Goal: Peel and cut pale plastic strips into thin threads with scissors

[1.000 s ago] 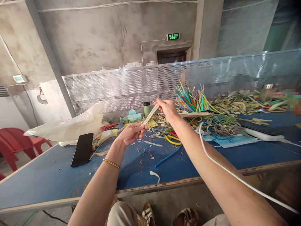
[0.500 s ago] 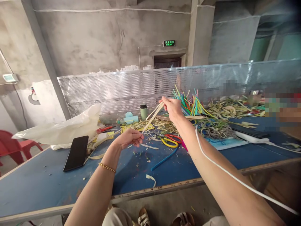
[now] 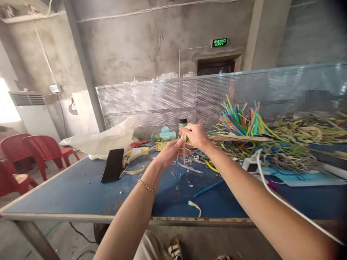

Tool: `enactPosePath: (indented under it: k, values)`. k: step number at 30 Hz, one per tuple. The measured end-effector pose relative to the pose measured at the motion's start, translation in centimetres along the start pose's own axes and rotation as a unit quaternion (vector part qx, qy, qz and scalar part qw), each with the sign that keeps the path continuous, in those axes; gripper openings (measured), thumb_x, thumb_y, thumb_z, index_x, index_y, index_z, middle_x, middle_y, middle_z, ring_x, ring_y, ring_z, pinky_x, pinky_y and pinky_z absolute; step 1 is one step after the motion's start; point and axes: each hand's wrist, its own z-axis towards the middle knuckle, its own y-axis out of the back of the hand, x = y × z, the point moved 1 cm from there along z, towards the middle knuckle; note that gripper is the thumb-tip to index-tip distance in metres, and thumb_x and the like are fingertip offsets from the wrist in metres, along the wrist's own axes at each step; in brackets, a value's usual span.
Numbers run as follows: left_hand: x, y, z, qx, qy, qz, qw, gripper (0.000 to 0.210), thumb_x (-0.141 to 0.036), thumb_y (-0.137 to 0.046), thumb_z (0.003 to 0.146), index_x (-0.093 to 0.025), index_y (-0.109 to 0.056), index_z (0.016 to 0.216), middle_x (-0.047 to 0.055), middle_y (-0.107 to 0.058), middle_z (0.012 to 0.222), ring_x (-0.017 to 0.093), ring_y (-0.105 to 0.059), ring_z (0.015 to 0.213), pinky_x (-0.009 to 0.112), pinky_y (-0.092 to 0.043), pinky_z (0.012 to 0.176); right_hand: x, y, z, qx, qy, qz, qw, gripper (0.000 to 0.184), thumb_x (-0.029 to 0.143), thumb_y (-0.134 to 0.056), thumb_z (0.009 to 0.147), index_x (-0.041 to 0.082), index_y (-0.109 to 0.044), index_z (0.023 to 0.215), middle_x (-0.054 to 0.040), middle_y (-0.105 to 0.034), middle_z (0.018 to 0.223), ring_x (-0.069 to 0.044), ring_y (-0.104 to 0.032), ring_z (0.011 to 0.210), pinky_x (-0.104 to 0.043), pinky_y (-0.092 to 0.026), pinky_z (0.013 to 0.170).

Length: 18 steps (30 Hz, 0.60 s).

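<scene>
Over the middle of the blue table, my two hands are close together at a small bunch of pale, flat fibre strips (image 3: pixel 184 147). My right hand (image 3: pixel 197 135) pinches the strips at their upper end. Just below and to the left, my left hand (image 3: pixel 170 151) has its thumb and fingers closed on the same strips, and their loose ends hang down. A green bottle with a black lid (image 3: pixel 183 122) stands behind my hands, partly covered. Cut scraps lie beneath, with a curled pale strip (image 3: pixel 195 208) nearer the front edge.
Left on the table (image 3: pixel 78 193) are a black phone (image 3: pixel 112 165) and a plastic bag (image 3: pixel 108 139). Colourful thin stems (image 3: pixel 241 121) and dried plant strips (image 3: pixel 309 130) are piled right. A blue tube (image 3: pixel 208 188) lies in front. A white cable (image 3: pixel 271 189) crosses my right arm.
My hands were apart with the strips stretched between them; now they are together and the strips hang down. The view has turned left, showing more red chairs.
</scene>
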Motion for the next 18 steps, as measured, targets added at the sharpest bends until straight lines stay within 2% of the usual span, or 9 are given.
enactPosePath:
  k: [2, 4, 7, 10, 12, 15, 18]
  values:
    - [0.2, -0.3, -0.2, 0.005, 0.039, -0.036, 0.999, 0.036, -0.042, -0.062, 0.087, -0.01, -0.064, 0.104, 0.005, -0.062, 0.071, 0.011, -0.055, 0.053, 0.026, -0.044, 0.055, 0.1, -0.5, 0.3, 0.01, 0.0, 0.002, 1.0, 0.05, 0.06, -0.06, 0.082, 0.015, -0.073, 0.065, -0.0059, -0.064, 0.068, -0.014, -0.053, 0.054, -0.028, -0.038, 0.053]
    - [0.3, -0.3, -0.2, -0.011, 0.082, -0.04, 0.996, 0.03, -0.037, -0.058, 0.091, -0.009, -0.063, 0.1, -0.002, -0.051, 0.06, 0.005, -0.039, 0.04, 0.02, -0.031, 0.043, -0.7, -0.8, 0.8, -0.006, -0.001, 0.008, 1.0, 0.046, 0.055, -0.061, 0.081, 0.014, -0.073, 0.065, -0.0053, -0.063, 0.064, -0.013, -0.051, 0.054, -0.027, -0.036, 0.053]
    - [0.3, 0.2, -0.2, -0.05, 0.142, 0.037, 0.988, 0.027, -0.033, -0.047, 0.096, -0.01, -0.061, 0.092, -0.006, -0.041, 0.054, 0.002, -0.021, 0.035, 0.019, -0.016, 0.038, -2.9, -1.3, 1.1, -0.031, -0.066, 0.065, 0.995, 0.044, 0.053, -0.064, 0.078, 0.012, -0.073, 0.065, -0.001, -0.052, 0.05, -0.011, -0.042, 0.047, -0.026, -0.028, 0.048]
    - [0.4, 0.7, -0.1, -0.113, 0.164, 0.197, 0.96, 0.031, -0.033, -0.043, 0.097, -0.012, -0.059, 0.081, -0.008, -0.034, 0.048, 0.003, -0.019, 0.034, 0.02, -0.017, 0.038, -5.3, -2.3, 0.2, -0.025, -0.193, 0.165, 0.967, 0.041, 0.05, -0.072, 0.071, 0.01, -0.07, 0.063, 0.0045, -0.04, 0.042, -0.008, -0.031, 0.04, -0.025, -0.021, 0.042]
    - [0.6, 0.9, 0.1, -0.136, 0.169, 0.269, 0.938, 0.032, -0.033, -0.044, 0.096, -0.012, -0.059, 0.076, -0.009, -0.033, 0.045, 0.004, -0.021, 0.033, 0.021, -0.017, 0.038, -6.3, -3.0, -0.7, -0.011, -0.249, 0.213, 0.945, 0.039, 0.047, -0.075, 0.069, 0.009, -0.069, 0.062, 0.0064, -0.036, 0.041, -0.006, -0.026, 0.037, -0.024, -0.018, 0.04]
    - [1.1, 0.7, 0.4, -0.126, 0.178, 0.321, 0.922, 0.033, -0.031, -0.045, 0.095, -0.012, -0.061, 0.073, -0.008, -0.033, 0.043, 0.005, -0.023, 0.033, 0.021, -0.018, 0.039, -6.8, -3.6, -1.6, -0.005, -0.271, 0.242, 0.932, 0.036, 0.043, -0.075, 0.072, 0.009, -0.067, 0.063, 0.0071, -0.034, 0.042, -0.005, -0.023, 0.036, -0.023, -0.017, 0.037]
    - [1.3, 0.6, 0.7, -0.101, 0.17, 0.411, 0.89, 0.034, -0.032, -0.05, 0.091, -0.013, -0.065, 0.068, -0.007, -0.032, 0.042, 0.006, -0.025, 0.036, 0.023, -0.022, 0.041, -6.5, -3.5, -1.8, -0.011, -0.272, 0.271, 0.923, 0.034, 0.04, -0.075, 0.074, 0.009, -0.067, 0.064, 0.0068, -0.035, 0.045, -0.004, -0.026, 0.037, -0.021, -0.02, 0.036]
